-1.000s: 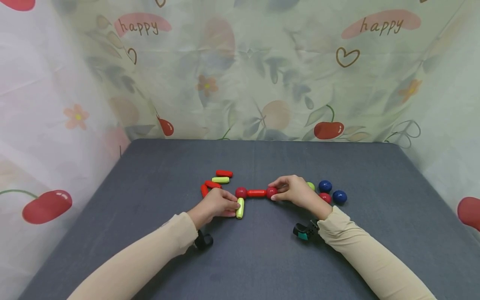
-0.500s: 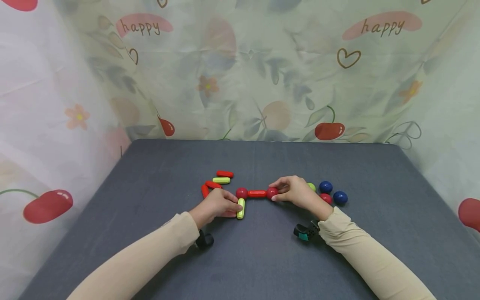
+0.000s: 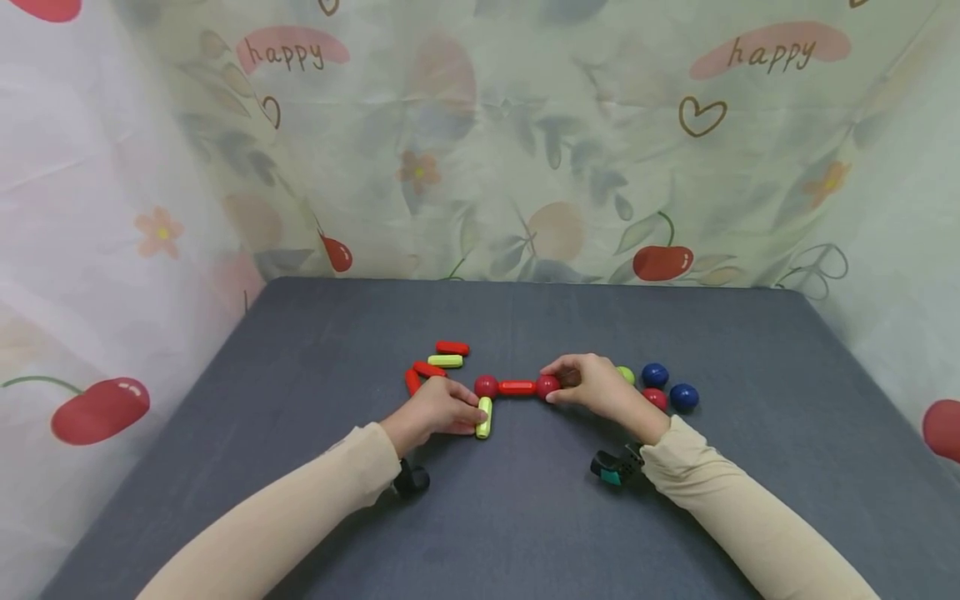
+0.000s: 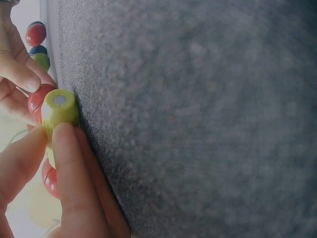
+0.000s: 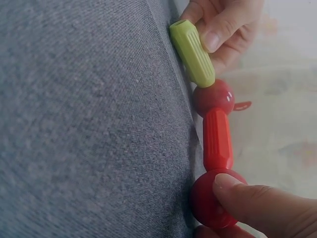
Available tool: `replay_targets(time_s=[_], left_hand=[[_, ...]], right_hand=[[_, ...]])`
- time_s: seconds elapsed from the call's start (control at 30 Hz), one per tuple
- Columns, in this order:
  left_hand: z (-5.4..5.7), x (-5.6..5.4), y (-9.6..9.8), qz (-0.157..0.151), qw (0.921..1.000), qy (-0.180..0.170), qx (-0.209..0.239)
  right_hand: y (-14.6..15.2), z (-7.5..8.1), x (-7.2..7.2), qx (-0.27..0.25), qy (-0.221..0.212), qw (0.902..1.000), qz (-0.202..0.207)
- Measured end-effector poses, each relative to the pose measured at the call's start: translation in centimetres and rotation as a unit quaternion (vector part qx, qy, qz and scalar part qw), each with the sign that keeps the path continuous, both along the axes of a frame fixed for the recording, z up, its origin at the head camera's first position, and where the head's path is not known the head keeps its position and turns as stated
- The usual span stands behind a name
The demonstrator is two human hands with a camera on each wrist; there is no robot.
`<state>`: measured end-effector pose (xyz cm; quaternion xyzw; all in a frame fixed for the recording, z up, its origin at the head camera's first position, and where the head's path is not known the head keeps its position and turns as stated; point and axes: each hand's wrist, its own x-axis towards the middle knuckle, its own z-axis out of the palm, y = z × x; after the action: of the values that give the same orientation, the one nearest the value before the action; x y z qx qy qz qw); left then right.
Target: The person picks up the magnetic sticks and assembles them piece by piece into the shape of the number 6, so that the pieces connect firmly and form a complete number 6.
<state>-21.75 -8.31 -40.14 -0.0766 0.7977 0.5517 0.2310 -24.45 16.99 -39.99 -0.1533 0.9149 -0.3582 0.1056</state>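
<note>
Over the last half second only the line of sight has shifted slightly; both hands and the joined parts keep their places on the table (image 3: pixel 517 517). The left hand (image 3: pixel 435 406) is closed in a pinch, thumb against fingers, on a yellow-green rod (image 5: pixel 193 54). This rod points toward the near side; its far end touches the left ball (image 3: pixel 486 387), which is red. A red connector (image 3: pixel 517 387) runs from that ball to the right ball (image 3: pixel 544 387), also red. The right hand (image 3: pixel 596 385) grips the right ball between thumb and fingers. Loose rods (image 3: pixel 452 347) lie at far left, beyond the left hand; loose balls (image 3: pixel 684 397) lie just right of the right hand.
</note>
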Motion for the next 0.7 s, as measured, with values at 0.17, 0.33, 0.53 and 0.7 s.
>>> replay_targets(time_s=[0.17,0.33,0.53,0.7], left_hand=[[0.0,0.1,0.1,0.001,1.0000,0.002,-0.007],[0.1,0.0,0.1,-0.001,1.0000,0.000,-0.006],[0.1,0.0,-0.1,-0.002,1.0000,-0.003,-0.008],[0.0,-0.1,-0.1,-0.002,1.0000,-0.004,-0.008]], right_hand=[[0.0,0.0,0.2,-0.010,0.001,0.9999,0.003],[0.3,0.4,0.7,-0.037,0.001,0.9993,0.008],[1.0,2.0,1.9,-0.043,0.018,0.9989,0.003],[2.3,3.4,3.0,-0.046,0.042,0.9980,-0.009]])
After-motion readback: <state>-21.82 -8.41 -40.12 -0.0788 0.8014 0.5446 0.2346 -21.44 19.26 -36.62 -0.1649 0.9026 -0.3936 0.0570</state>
